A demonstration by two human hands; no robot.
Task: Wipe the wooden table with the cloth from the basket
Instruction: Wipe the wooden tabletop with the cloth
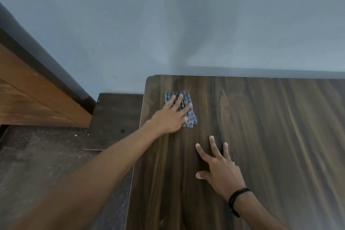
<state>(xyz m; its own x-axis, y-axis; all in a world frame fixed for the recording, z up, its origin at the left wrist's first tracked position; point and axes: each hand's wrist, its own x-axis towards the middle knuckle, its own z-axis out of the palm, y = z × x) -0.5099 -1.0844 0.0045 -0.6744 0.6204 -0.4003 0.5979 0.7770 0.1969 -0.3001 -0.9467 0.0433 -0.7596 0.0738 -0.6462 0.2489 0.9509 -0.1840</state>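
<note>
Left hand (172, 115) spread flat on checked cloth (188, 115); right hand (220, 168) splayed on wooden table (270, 136).

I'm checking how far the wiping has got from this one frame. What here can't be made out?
Head view only:
- Basket: outside the frame.
- Wooden table: right and near parts cut off by the picture's edges.
- Checked cloth: mostly covered by the left hand.
- Dust or wiped areas: not discernible on the dark grain.
- Right hand: forearm cut off below.
</note>
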